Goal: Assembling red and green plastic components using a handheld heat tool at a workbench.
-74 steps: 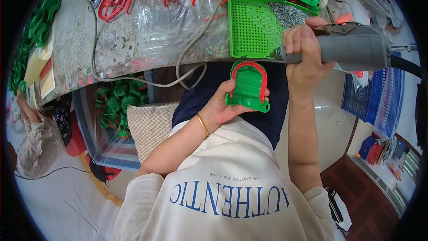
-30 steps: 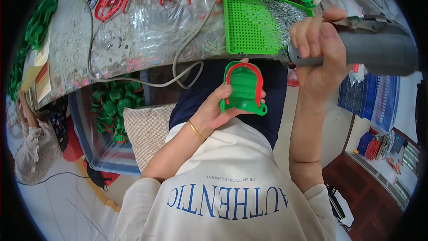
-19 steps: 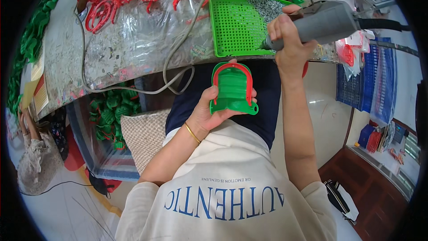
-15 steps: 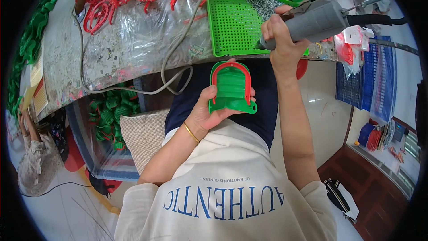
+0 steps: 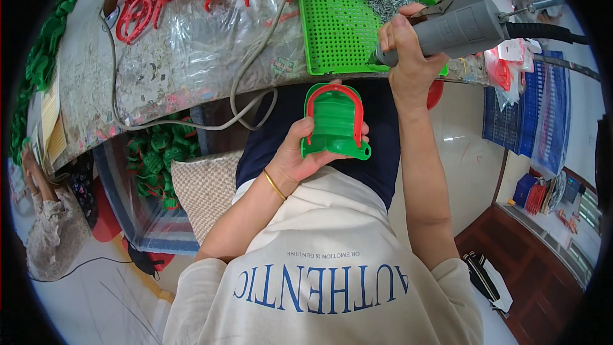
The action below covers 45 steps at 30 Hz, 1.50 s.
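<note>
One green shell (image 5: 334,116) gripped in left hand (image 5: 299,152), palm apparently beneath; right hand (image 5: 411,62) clasping grey tool (image 5: 465,24).

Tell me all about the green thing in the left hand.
The green thing looks like shiny plastic: a hollow, ribbed shell with a flared near end and a holed tab at its near right corner. A red arch lines its rim. The left hand holds it, hollow side up, over dark trousers.
</note>
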Each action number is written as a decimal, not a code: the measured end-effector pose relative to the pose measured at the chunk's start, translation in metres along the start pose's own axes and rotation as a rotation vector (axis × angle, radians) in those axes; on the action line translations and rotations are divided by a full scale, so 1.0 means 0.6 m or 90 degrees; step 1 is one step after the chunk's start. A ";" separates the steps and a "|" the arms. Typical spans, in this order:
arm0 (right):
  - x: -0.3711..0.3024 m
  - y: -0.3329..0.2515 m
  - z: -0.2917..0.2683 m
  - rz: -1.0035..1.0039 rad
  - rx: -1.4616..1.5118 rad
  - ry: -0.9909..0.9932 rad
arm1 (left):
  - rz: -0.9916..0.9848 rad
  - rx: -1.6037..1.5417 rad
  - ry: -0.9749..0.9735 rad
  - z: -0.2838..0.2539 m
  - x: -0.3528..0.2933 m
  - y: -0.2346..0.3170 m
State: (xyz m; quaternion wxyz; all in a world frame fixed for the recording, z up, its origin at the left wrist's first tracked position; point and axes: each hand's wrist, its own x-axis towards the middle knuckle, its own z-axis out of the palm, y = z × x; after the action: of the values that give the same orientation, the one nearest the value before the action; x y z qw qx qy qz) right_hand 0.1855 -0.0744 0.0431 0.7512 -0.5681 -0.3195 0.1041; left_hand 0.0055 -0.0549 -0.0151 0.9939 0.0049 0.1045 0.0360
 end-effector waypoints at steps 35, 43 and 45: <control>-0.101 -0.139 0.014 0.095 0.060 -0.117 | 0.030 0.037 0.001 0.006 -0.022 -0.011; -0.104 -0.137 0.011 0.073 0.126 -0.128 | 0.041 0.035 -0.005 0.019 -0.028 -0.010; -0.102 -0.135 0.011 0.060 0.185 -0.126 | 0.040 0.031 -0.011 0.021 -0.029 -0.007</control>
State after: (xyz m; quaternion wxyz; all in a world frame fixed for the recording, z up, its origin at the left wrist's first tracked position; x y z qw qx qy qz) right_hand 0.1175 -0.1281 0.0961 0.7843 -0.4549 -0.3468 0.2399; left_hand -0.0086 -0.0604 0.0009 0.9927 0.0327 0.0967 0.0644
